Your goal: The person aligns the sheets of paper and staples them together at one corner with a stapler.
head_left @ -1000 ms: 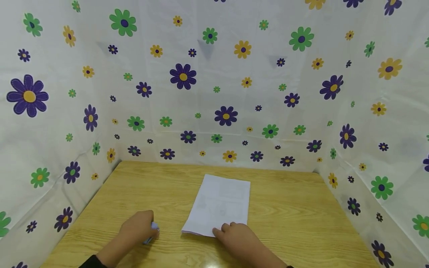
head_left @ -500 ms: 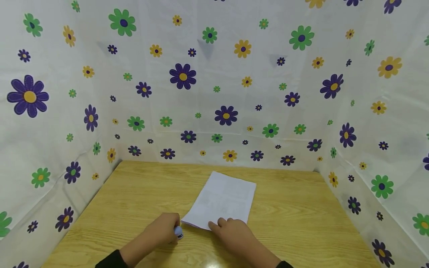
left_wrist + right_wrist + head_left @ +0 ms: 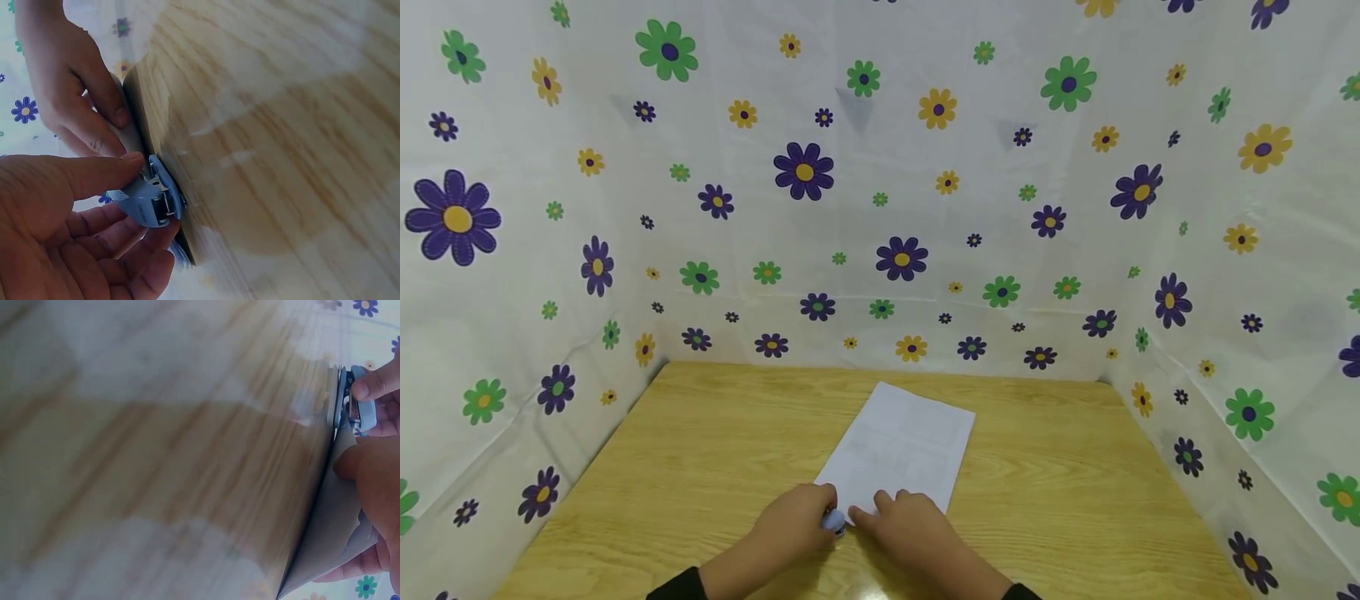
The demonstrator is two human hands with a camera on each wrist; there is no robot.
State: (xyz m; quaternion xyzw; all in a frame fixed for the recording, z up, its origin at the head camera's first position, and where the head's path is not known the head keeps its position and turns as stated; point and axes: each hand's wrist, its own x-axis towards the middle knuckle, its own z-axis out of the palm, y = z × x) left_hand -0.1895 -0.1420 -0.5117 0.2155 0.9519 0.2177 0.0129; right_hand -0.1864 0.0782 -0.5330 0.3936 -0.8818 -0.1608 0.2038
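Note:
My left hand (image 3: 793,523) grips a small light-blue stapler (image 3: 833,522) at the near left corner of a stack of white paper (image 3: 901,442). In the left wrist view the stapler (image 3: 142,205) lies between thumb and fingers, its open mouth with metal parts showing, right at the paper's edge. My right hand (image 3: 913,533) pinches the near edge of the stack, thumb close to the stapler. From the right wrist view, the paper (image 3: 331,512) rises slightly off the table under that hand (image 3: 375,481), and the stapler (image 3: 365,403) overlaps its corner.
The stack lies at a slant on a wood-grain table (image 3: 1075,500). White cloth (image 3: 880,225) printed with purple, green and yellow flowers hangs at the back and on both sides.
My left hand has carried the stapler rightward to the paper's near left corner. The stack has turned clockwise and shifted slightly right, while my right hand has kept its grip on the near edge.

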